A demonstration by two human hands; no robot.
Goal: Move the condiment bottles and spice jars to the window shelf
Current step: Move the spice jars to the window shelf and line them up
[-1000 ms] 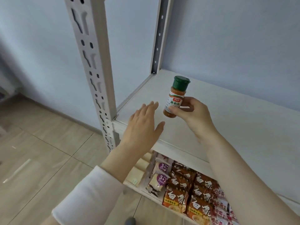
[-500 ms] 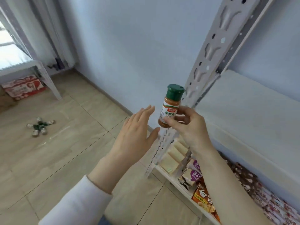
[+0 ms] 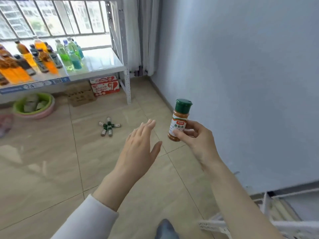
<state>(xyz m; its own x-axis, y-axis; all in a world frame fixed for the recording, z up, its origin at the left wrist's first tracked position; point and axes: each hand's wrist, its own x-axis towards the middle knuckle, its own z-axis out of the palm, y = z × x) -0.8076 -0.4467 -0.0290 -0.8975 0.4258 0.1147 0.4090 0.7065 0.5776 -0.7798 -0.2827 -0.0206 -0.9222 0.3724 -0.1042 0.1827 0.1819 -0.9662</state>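
You've got the jar (image 3: pixel 179 121) pinched in your right hand (image 3: pixel 198 140), thumb across the front of the label and fingers curled round the back. It's up in the air, close to upright, green cap on top and leaning a touch to the right. Your left hand (image 3: pixel 138 145) is just beside it, flat with fingers straight, holding nothing.

The bit that matters: the shelf (image 3: pixel 100 59) is well off to the upper left of the jar, across the floor (image 3: pixel 51 161) by the window. The drinks (image 3: pixel 43 56) fill its left and middle, and the right end looks bare, so that's where I'd aim. Your left hand is on the nearer side, but the right one already has the jar, so I'd guess you just carry it over and set it down cap up, no handoff needed.

Mind the little bottles (image 3: pixel 108 126) lying on the floor roughly on your way.
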